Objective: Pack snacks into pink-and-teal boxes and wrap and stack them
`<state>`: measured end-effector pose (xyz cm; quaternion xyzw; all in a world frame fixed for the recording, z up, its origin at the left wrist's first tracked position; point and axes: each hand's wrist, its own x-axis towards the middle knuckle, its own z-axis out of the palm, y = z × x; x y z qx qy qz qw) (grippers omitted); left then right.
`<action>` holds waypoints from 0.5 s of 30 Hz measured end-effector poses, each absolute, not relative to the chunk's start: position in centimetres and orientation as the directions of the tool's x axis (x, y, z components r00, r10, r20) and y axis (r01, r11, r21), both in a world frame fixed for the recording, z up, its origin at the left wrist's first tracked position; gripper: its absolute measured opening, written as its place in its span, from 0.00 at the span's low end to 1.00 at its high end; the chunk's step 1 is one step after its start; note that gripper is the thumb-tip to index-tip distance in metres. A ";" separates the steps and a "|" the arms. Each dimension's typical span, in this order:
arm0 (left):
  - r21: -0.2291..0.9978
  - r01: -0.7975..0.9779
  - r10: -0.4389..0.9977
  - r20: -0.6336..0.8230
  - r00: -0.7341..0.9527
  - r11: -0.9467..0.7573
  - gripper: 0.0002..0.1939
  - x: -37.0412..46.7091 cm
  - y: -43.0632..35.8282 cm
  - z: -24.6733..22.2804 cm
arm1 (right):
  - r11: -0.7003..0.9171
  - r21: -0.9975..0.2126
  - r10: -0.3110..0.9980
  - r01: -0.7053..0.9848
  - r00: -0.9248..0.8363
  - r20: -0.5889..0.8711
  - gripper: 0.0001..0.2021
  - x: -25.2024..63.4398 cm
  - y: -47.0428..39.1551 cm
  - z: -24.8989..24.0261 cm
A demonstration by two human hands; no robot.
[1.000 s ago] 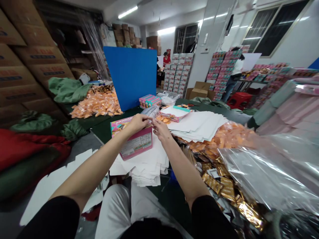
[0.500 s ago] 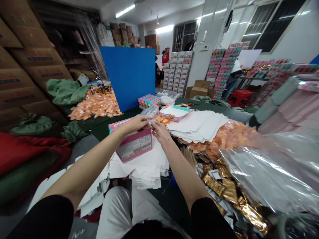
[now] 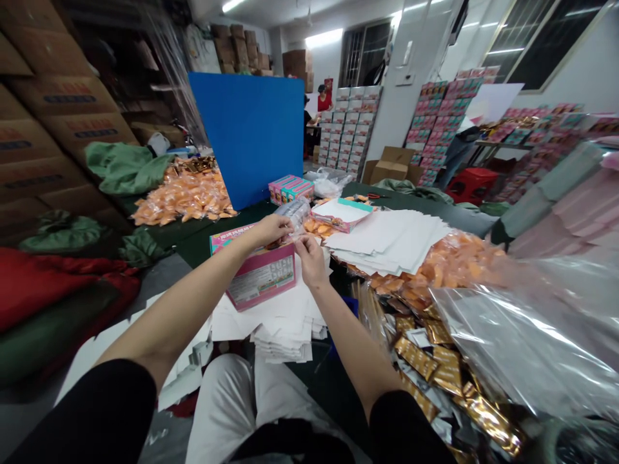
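Note:
A pink printed carton [image 3: 264, 278] stands slightly tilted on a stack of flat white card sheets [image 3: 283, 338] in front of me. Over its top edge my left hand [image 3: 275, 231] is closed, fingers bent around crumpled clear plastic [image 3: 296, 212]. My right hand [image 3: 312, 259] pinches at the carton's upper right corner, where a thin piece of the clear plastic appears to run between both hands. The exact shape of that piece is too small to make out. Beyond the right hand lies an open shallow pink and teal box [image 3: 342, 214].
White sheets [image 3: 387, 240] lie at the right beside orange packets [image 3: 449, 258]. Gold sachets [image 3: 445, 367] and clear film [image 3: 522, 335] fill the near right. At the back left are another orange packet heap [image 3: 186, 193] and a blue panel [image 3: 251, 138]. Small printed boxes [image 3: 290, 189] stand behind.
My hands have drawn slightly apart over the carton; the right hand has dropped a little toward its corner. The left hand stays over the top edge. My view has shifted slightly.

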<state>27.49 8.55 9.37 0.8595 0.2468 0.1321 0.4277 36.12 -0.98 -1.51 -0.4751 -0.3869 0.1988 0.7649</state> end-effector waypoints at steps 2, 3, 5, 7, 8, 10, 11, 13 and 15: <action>0.810 0.309 0.544 0.015 0.839 -0.499 0.09 27.4 8.4 9.5 | 0.491 -0.848 0.629 0.199 0.593 0.503 0.13 34.4 -3.2 -1.1; 0.818 0.302 0.539 0.012 0.842 -0.490 0.09 27.4 8.4 9.6 | 0.511 -0.823 0.623 0.248 0.554 0.553 0.12 33.0 -4.7 -1.0; 0.828 0.294 0.532 0.005 0.847 -0.477 0.07 27.5 8.4 9.7 | 0.560 -0.786 0.689 0.261 0.381 0.617 0.14 29.5 -8.3 -1.1; 0.820 0.299 0.529 0.005 0.848 -0.488 0.06 27.6 8.6 9.6 | 0.550 -0.835 0.835 0.031 0.012 0.550 0.17 25.8 -12.0 -1.6; 0.809 0.308 0.528 0.005 0.849 -0.501 0.06 27.6 8.7 9.6 | 0.481 -0.868 0.812 -0.125 -0.310 0.495 0.20 24.3 -13.6 -1.9; 0.778 0.324 0.521 0.005 0.854 -0.539 0.06 27.8 8.8 9.5 | 0.273 -0.921 0.541 -0.277 -0.748 0.385 0.24 23.3 -15.6 -2.2; 0.760 0.326 0.512 0.011 0.859 -0.563 0.06 27.8 8.8 9.5 | 0.195 -0.939 0.507 -0.283 -0.791 0.343 0.24 23.9 -15.9 -2.0; 0.722 0.331 0.503 0.026 0.864 -0.607 0.05 27.7 8.7 9.5 | 0.128 -0.960 0.792 -0.249 -0.557 0.250 0.23 27.1 -14.9 -1.2; 0.684 0.341 0.509 0.051 0.859 -0.645 0.05 27.6 8.4 9.5 | 0.162 -0.967 0.987 -0.195 0.009 0.163 0.23 31.9 -12.3 0.1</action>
